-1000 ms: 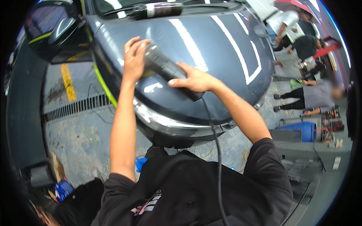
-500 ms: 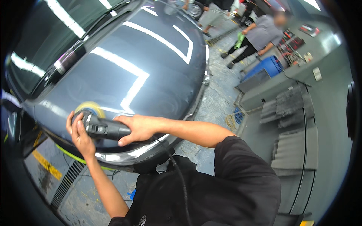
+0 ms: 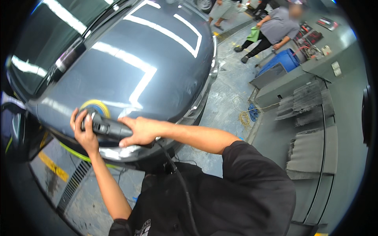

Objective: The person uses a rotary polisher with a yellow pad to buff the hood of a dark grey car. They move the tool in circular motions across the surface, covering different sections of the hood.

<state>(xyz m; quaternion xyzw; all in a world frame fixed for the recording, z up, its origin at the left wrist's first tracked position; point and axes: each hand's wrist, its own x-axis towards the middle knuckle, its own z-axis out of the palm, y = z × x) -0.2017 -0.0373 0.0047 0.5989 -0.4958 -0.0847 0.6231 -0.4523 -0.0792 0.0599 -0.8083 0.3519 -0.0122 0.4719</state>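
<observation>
A black electric polisher [image 3: 111, 128] rests with its round yellow-and-blue pad [image 3: 99, 105] against the dark grey car hood [image 3: 114, 78], near the hood's side edge. Wrapped round the polisher's head is my left hand [image 3: 84, 129], its fingers curled over the top. My right hand [image 3: 143, 130] grips the rear of the body, thumb and fingers on either side. From the tool's back end a black power cord [image 3: 176, 173] runs down over my dark shirt. White light strips reflect in the glossy hood.
A person in grey [image 3: 280, 27] holding a green cloth stands beyond the hood, near a blue barrel [image 3: 283, 61]. Grey cloths [image 3: 311, 153] hang on rails along the right wall. A coiled hose [image 3: 246, 117] and a floor grate [image 3: 75, 183] lie on the floor.
The polisher and both hands have shifted slightly up in the view, and more of the yellow pad shows. The person in grey appears a little further right.
</observation>
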